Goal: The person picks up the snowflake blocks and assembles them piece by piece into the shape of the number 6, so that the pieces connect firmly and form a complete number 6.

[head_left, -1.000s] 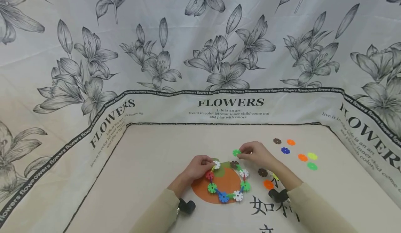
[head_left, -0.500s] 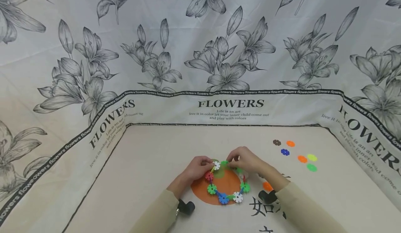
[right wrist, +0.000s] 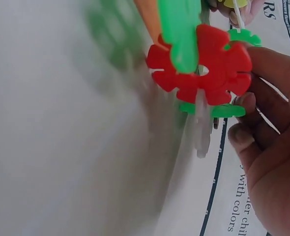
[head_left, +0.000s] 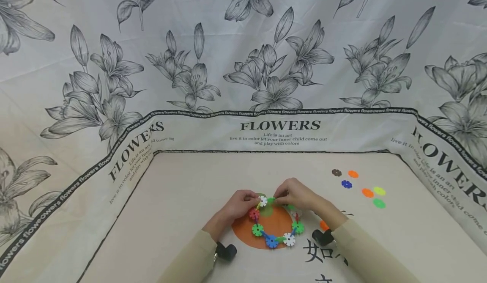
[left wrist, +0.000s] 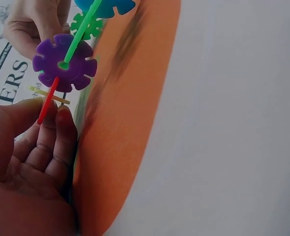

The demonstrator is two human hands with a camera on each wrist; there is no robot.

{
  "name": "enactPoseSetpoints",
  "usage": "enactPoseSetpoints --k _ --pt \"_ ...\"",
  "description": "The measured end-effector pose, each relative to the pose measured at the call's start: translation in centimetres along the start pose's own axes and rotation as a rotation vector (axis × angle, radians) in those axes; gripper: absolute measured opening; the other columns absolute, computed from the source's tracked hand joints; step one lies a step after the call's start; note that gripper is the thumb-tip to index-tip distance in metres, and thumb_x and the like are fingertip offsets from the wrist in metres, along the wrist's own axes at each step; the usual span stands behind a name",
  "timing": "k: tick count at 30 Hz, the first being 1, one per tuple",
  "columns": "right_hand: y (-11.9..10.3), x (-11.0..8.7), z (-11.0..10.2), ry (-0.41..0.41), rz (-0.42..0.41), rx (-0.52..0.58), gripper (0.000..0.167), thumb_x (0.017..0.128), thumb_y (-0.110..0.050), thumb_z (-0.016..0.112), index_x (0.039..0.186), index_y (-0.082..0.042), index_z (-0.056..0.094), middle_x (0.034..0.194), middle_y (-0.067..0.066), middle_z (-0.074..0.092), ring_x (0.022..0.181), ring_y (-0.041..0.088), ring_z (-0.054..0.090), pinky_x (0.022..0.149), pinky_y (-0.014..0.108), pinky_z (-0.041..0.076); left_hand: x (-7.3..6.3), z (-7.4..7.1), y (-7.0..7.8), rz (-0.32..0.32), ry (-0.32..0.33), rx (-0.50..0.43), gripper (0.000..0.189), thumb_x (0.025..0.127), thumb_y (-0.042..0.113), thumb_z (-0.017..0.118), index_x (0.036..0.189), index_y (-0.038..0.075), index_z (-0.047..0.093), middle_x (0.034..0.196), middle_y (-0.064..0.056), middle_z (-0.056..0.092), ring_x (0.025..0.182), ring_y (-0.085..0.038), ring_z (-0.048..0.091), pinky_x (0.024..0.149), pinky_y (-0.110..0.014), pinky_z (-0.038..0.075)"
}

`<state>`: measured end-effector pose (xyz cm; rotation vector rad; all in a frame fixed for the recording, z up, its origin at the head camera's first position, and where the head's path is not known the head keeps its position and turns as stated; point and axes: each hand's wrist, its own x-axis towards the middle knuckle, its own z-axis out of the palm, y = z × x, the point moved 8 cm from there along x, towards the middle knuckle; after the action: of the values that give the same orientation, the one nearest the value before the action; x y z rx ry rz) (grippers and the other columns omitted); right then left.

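A looped chain of interlocked plastic snowflake discs stands over the table, with a white disc point(head_left: 263, 201), a red disc point(head_left: 254, 213) and a blue disc point(head_left: 272, 241) among its links. My left hand point(head_left: 239, 204) pinches the chain's upper left end, beside the white disc. From the right, my right hand point(head_left: 294, 193) pinches a green disc point(head_left: 271, 200), which sits right at the white one. My right fingers hide part of the chain's upper right end. In the left wrist view a purple disc point(left wrist: 65, 62) hangs over the left fingertips.
Loose discs lie at the back right: a brown one point(head_left: 336, 172), a dark blue one point(head_left: 346, 184), a yellow one point(head_left: 379, 190) and several more. Another orange disc point(head_left: 324, 224) is partly behind the right wrist. Beneath the chain the cloth bears an orange printed shape point(head_left: 243, 234).
My right hand has moved left and down, bringing the green disc from beyond the chain to beside the white disc. My left hand has stayed nearly still.
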<state>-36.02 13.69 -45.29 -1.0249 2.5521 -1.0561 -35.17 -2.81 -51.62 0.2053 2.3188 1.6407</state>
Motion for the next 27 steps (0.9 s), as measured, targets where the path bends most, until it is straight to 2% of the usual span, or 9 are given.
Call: enactPoseSetpoints --k 3,8,17,21,27 --pt "-0.03 0.08 0.18 -0.016 -0.009 0.012 0.006 0.091 -0.008 0.077 0.091 -0.005 0.082 0.084 0.003 0.077 0.073 0.015 0.070 0.068 0.024 0.056 -0.01 0.02 0.00 0.001 -0.004 0.001 0.021 0.100 0.024 0.067 0.108 0.006 0.072 0.098 -0.003 0.070 0.089 -0.016 0.061 0.086 -0.032 0.053" --pt "-0.27 0.36 0.27 -0.041 -0.027 -0.001 0.006 0.091 -0.009 0.077 0.091 -0.006 0.082 0.083 0.002 0.077 0.070 0.013 0.067 0.067 0.025 0.055 0.12 0.06 0.10 0.008 -0.014 0.001 0.020 0.100 0.024 0.068 0.107 0.005 0.073 0.094 -0.003 0.070 0.085 -0.016 0.060 0.078 -0.028 0.051" --pt "-0.72 0.86 0.62 -0.082 -0.060 0.031 0.006 0.091 -0.007 0.076 0.091 -0.005 0.082 0.082 0.005 0.077 0.067 0.025 0.068 0.062 0.024 0.054 0.10 0.33 0.10 -0.015 -0.011 -0.040 0.018 0.100 0.020 0.067 0.105 0.003 0.074 0.093 -0.005 0.069 0.082 -0.015 0.059 0.071 -0.025 0.049" --pt "-0.39 0.97 1.02 -0.085 -0.050 0.039 0.006 0.091 -0.008 0.077 0.090 -0.006 0.082 0.083 0.004 0.077 0.067 0.023 0.067 0.062 0.024 0.054 -0.04 0.43 0.10 -0.016 -0.024 -0.052 0.018 0.101 0.018 0.067 0.104 0.002 0.073 0.093 -0.006 0.069 0.081 -0.015 0.059 0.070 -0.025 0.049" --pt "-0.39 0.93 0.82 -0.041 -0.065 -0.006 0.006 0.092 -0.010 0.076 0.091 -0.008 0.081 0.084 -0.001 0.076 0.069 0.007 0.063 0.065 0.025 0.054 0.11 -0.05 0.23 0.000 -0.021 -0.004 0.019 0.101 0.021 0.066 0.105 0.004 0.074 0.095 -0.004 0.071 0.082 -0.015 0.060 0.072 -0.025 0.050"
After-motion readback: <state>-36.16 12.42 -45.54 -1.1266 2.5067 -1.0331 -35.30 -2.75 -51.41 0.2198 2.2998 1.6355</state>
